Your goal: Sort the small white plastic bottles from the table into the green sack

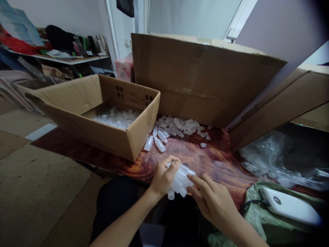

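Note:
My left hand (164, 176) is wrapped around a bundle of small translucent white plastic bottles (180, 179) with narrow necks, just over the table's front edge. At the bundle's right side, the fingers of my right hand (209, 192) close on the end of a bottle. Just beyond, several similar bottles (159, 144) lie loose on the table beside the cardboard box. Behind those is a heap of small translucent plastic pieces (183, 125), some long and some short.
An open cardboard box (110, 137) at left contains more translucent pieces (117, 118). A tall carton (195, 79) stands at the back of the reddish wooden table (195, 154). At right are another carton (277, 103), clear plastic film (269, 154) and a white device with a cable (290, 206) on green cloth.

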Action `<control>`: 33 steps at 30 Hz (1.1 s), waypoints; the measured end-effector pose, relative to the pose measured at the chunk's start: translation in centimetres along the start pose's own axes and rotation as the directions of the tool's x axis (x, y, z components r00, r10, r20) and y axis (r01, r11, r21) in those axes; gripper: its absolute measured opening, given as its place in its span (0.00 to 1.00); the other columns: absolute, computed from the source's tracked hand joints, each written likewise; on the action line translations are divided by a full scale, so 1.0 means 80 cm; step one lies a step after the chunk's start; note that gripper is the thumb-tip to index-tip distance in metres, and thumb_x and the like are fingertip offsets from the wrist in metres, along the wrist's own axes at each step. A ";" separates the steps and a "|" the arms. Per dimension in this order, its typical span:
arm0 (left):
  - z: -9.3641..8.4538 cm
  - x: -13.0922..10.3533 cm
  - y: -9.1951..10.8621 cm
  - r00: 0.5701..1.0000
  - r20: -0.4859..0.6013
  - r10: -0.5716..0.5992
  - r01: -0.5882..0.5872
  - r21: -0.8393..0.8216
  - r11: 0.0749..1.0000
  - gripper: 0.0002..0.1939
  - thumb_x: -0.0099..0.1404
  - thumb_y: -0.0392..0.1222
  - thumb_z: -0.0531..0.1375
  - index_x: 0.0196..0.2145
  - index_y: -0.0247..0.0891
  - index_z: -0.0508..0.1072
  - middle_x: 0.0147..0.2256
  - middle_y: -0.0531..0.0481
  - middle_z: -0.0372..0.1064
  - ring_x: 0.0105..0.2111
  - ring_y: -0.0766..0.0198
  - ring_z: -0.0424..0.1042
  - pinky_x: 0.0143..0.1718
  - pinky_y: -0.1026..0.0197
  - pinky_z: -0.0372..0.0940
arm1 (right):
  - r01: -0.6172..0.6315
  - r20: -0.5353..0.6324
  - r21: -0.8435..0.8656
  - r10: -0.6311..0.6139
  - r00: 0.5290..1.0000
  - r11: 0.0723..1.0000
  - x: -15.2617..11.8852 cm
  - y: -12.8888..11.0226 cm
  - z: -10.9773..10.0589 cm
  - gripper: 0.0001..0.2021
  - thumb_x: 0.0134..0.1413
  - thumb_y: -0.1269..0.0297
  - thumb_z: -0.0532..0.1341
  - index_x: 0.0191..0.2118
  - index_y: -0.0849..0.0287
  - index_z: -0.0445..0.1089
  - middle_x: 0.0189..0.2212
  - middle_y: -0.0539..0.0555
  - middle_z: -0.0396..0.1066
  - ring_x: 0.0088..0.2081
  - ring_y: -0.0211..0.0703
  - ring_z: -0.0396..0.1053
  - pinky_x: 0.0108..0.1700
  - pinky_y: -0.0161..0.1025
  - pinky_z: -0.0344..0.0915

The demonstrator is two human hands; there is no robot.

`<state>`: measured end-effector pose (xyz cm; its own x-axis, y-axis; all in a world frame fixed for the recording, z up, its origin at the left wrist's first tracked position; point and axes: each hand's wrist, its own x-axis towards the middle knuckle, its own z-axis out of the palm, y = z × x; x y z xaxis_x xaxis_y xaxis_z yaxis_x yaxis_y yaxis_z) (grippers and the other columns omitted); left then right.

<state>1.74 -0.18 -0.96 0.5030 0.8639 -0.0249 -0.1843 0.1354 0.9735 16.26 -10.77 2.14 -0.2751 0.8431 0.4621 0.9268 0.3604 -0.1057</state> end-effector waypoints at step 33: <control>0.010 0.002 0.002 0.903 -0.297 0.310 -0.259 0.202 0.945 0.12 0.64 0.46 0.52 0.34 0.38 0.72 0.24 0.54 0.64 0.23 0.66 0.61 0.25 0.64 0.56 | -0.458 0.447 0.861 0.758 0.474 -0.221 0.011 -0.035 0.027 0.18 0.49 0.50 0.65 0.38 0.56 0.62 0.22 0.42 0.61 0.15 0.28 0.50 0.17 0.28 0.48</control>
<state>2.50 -0.41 -0.63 0.1463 0.9662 0.2122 -0.1339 -0.1932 0.9720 12.88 -10.19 0.89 0.4578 0.8517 -0.2548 -0.2991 -0.1224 -0.9463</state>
